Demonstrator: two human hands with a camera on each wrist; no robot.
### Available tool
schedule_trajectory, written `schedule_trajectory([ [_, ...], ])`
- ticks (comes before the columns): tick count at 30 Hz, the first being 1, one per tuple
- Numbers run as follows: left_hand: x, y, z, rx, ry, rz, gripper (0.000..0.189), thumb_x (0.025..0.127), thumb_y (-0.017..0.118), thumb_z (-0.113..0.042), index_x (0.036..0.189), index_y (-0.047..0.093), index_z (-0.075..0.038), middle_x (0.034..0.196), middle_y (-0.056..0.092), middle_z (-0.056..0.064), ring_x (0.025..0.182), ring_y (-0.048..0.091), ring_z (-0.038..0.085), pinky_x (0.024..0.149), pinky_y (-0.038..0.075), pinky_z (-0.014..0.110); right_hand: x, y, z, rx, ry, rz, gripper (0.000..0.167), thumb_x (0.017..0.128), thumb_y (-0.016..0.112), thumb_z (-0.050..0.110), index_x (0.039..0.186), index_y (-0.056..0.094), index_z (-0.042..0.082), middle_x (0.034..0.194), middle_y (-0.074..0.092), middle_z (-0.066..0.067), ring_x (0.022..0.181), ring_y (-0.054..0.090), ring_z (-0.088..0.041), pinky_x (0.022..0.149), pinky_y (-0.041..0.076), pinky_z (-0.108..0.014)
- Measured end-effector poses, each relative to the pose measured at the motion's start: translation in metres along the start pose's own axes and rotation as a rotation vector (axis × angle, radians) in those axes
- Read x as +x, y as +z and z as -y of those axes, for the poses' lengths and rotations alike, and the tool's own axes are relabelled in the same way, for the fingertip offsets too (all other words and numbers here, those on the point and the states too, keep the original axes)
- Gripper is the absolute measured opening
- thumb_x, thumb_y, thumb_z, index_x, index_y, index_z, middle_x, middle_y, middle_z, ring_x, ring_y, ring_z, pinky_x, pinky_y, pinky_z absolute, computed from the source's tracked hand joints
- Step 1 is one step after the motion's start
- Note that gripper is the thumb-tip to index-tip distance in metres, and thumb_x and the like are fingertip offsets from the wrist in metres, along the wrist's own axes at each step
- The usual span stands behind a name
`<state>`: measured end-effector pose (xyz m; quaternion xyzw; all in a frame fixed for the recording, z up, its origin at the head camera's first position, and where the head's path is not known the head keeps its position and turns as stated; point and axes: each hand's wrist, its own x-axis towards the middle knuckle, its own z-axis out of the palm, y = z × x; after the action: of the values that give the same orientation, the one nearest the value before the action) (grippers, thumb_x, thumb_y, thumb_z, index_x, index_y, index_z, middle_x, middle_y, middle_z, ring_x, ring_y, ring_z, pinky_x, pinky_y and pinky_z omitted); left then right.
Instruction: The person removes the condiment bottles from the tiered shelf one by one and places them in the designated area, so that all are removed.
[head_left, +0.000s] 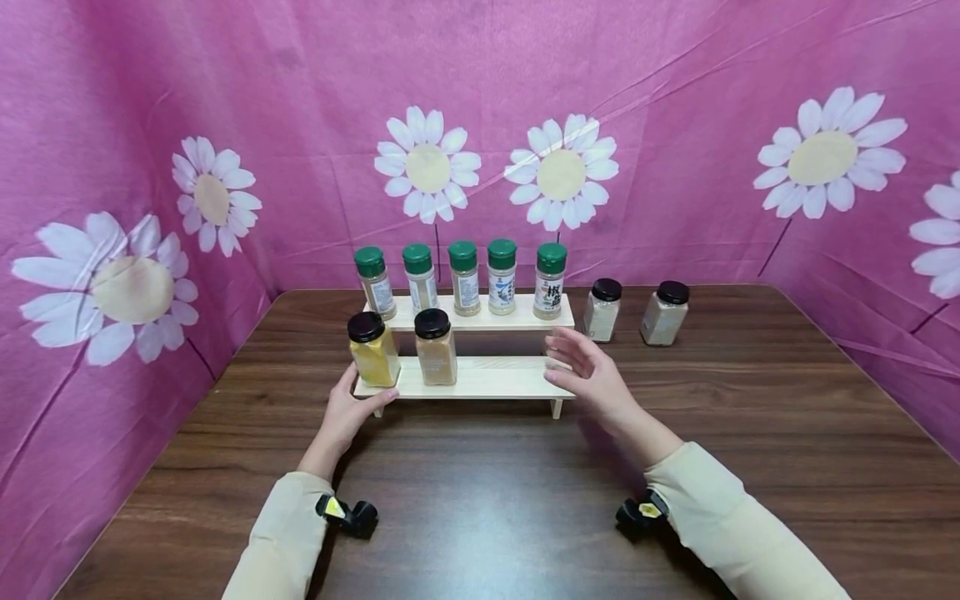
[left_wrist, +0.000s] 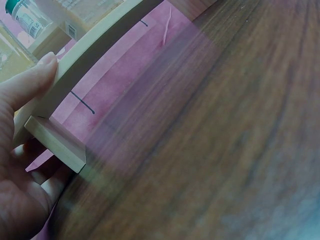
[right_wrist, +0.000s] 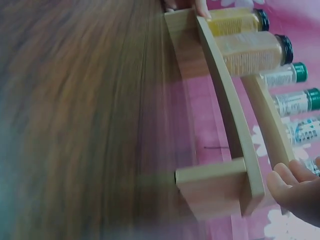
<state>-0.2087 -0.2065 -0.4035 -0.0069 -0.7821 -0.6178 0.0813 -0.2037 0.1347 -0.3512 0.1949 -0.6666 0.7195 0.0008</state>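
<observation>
A two-tier wooden spice rack (head_left: 495, 379) stands on the table. My left hand (head_left: 348, 417) grips the left end of its lower tier, thumb on the board and fingers curled beneath, beside the leg (left_wrist: 57, 145). Just above that thumb sits a black-capped jar of yellow powder (head_left: 375, 354); a jar of tan powder (head_left: 437, 354) stands to its right. At the right end of the rack, my right hand (head_left: 592, 383) holds nothing, its fingers loosely bent near both tiers. Several green-capped seasoning bottles (head_left: 502, 279) line the upper tier.
Two black-capped jars of pale seasoning, a nearer one (head_left: 602, 312) and one farther right (head_left: 665, 315), stand on the brown wooden table (head_left: 480, 508) right of the rack. A pink cloth (head_left: 315, 100) with white daisies hangs behind and along both sides.
</observation>
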Motion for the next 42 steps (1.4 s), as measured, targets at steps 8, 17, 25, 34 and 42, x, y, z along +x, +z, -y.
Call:
schedule_trajectory([
  [8, 0.0, 0.0, -0.003, 0.011, -0.014, 0.005, 0.07, 0.069, 0.073, -0.015, 0.128, 0.036, -0.008, 0.127, 0.039, 0.01, 0.116, 0.03, 0.018, 0.097, 0.019, 0.033, 0.01, 0.024, -0.005, 0.014, -0.021, 0.018, 0.061, 0.073, 0.058, -0.01, 0.127, 0.032, -0.005, 0.123, 0.038, -0.027, 0.11, 0.039, -0.034, 0.086, 0.038, -0.036],
  [17, -0.001, 0.0, -0.005, 0.018, -0.024, 0.01, 0.071, 0.069, 0.073, -0.016, 0.129, 0.035, -0.01, 0.13, 0.036, 0.009, 0.117, 0.028, 0.018, 0.098, 0.017, 0.034, 0.019, 0.051, -0.009, 0.024, 0.016, 0.064, 0.062, 0.073, 0.061, -0.007, 0.128, 0.033, -0.003, 0.123, 0.039, -0.025, 0.111, 0.037, -0.036, 0.09, 0.033, -0.04],
  [25, -0.001, 0.0, -0.004, 0.005, -0.018, 0.011, 0.071, 0.069, 0.073, -0.016, 0.129, 0.034, -0.01, 0.129, 0.037, 0.01, 0.117, 0.029, 0.018, 0.097, 0.018, 0.034, 0.028, 0.073, -0.014, -0.032, 0.061, 0.073, 0.064, 0.073, 0.066, -0.001, 0.128, 0.034, 0.001, 0.123, 0.04, -0.022, 0.112, 0.037, -0.037, 0.092, 0.031, -0.04],
  [34, -0.001, -0.001, -0.003, 0.011, -0.026, 0.006, 0.073, 0.069, 0.073, -0.017, 0.13, 0.034, -0.009, 0.129, 0.036, 0.01, 0.117, 0.028, 0.018, 0.097, 0.018, 0.034, 0.036, 0.094, -0.016, -0.065, 0.053, 0.008, 0.068, 0.069, 0.069, 0.0, 0.128, 0.034, 0.002, 0.122, 0.041, -0.02, 0.11, 0.04, -0.033, 0.092, 0.031, -0.039],
  [42, -0.001, -0.001, -0.004, 0.008, -0.025, 0.008, 0.072, 0.069, 0.073, -0.016, 0.129, 0.034, -0.01, 0.129, 0.037, 0.01, 0.117, 0.029, 0.018, 0.097, 0.018, 0.034, 0.039, 0.106, -0.019, -0.129, 0.037, -0.006, 0.072, 0.069, 0.072, 0.005, 0.128, 0.032, 0.002, 0.124, 0.038, -0.022, 0.114, 0.035, -0.034, 0.092, 0.029, -0.041],
])
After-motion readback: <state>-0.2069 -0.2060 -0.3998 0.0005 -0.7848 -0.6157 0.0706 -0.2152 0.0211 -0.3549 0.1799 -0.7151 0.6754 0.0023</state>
